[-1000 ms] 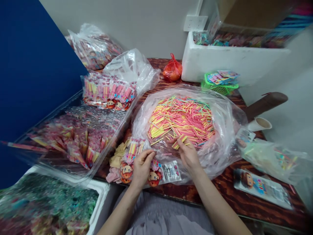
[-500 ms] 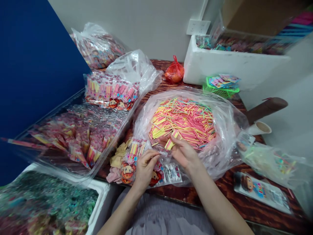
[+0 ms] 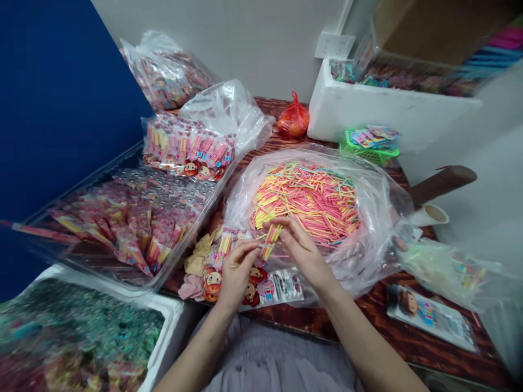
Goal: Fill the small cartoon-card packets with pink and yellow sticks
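Observation:
My right hand (image 3: 304, 251) pinches a small bundle of pink and yellow sticks (image 3: 271, 239) just in front of the big clear bag of coloured sticks (image 3: 310, 198). My left hand (image 3: 236, 268) is closed, its fingertips touching the lower end of that bundle, above a small clear packet with a cartoon face (image 3: 261, 283). Both hands meet at the near edge of the wooden table (image 3: 368, 310). A filled packet of sticks (image 3: 224, 247) lies just left of my left hand.
A clear tray of filled packets (image 3: 122, 223) lies at the left, with more packet bags behind. A white foam box (image 3: 379, 109), a green basket (image 3: 370, 144), a red bag (image 3: 292, 121) and paper tubes (image 3: 439, 185) stand at the back and right. Flat packets (image 3: 429, 316) lie at the right.
My right hand lifted a small bundle of sticks out of the big bag and drew it left and toward me. My left hand rose to meet the bundle.

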{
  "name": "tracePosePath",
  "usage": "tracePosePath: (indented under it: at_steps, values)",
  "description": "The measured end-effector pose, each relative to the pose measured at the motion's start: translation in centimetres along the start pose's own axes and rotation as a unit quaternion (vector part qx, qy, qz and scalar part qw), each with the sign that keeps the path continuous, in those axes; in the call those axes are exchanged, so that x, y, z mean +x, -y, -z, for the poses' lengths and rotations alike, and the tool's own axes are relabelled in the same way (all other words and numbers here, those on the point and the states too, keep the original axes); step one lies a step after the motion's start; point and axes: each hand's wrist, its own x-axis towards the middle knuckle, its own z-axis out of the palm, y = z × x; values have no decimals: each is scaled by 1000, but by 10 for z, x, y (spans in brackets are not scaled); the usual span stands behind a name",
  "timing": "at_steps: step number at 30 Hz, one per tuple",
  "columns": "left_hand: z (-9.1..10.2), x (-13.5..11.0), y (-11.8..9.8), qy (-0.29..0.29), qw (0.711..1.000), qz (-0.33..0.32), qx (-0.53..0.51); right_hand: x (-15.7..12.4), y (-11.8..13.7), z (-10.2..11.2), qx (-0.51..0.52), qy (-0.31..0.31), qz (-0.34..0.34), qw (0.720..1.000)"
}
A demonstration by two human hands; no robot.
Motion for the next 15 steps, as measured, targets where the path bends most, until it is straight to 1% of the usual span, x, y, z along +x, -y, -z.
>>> tracePosePath:
  at_steps: [2,4,6,8,9,10,11,12,13,14,15]
  values:
    - [1,3,-1,-8,999,13,-28,5,7,-5,-85,41,51,994]
    - [2,5,-3,-22,998,26,-59,11,12,-5,-132,83,84,984]
    - [6,7,-6,-49,994,46,-81,16,10,1,-151,83,93,981]
    - [16,8,-12,-77,991,64,-89,20,-1,12,-213,63,86,971]
    - [22,7,-16,-84,990,71,-91,20,-10,17,-277,61,82,955]
    - [29,7,-19,-87,989,74,-93,19,-21,21,-362,71,76,926]
    - [36,6,-21,-88,989,75,-93,17,-33,25,-440,93,63,891]
    - [43,5,-23,-91,989,72,-89,14,-44,27,-500,106,52,858]
    - [50,5,-24,-95,990,68,-78,11,-54,29,-537,125,46,833]
    - [56,4,-23,-102,991,62,-61,8,-62,29,-560,140,46,815]
    - [60,3,-20,-111,991,57,-38,5,-68,29,-573,148,45,804]
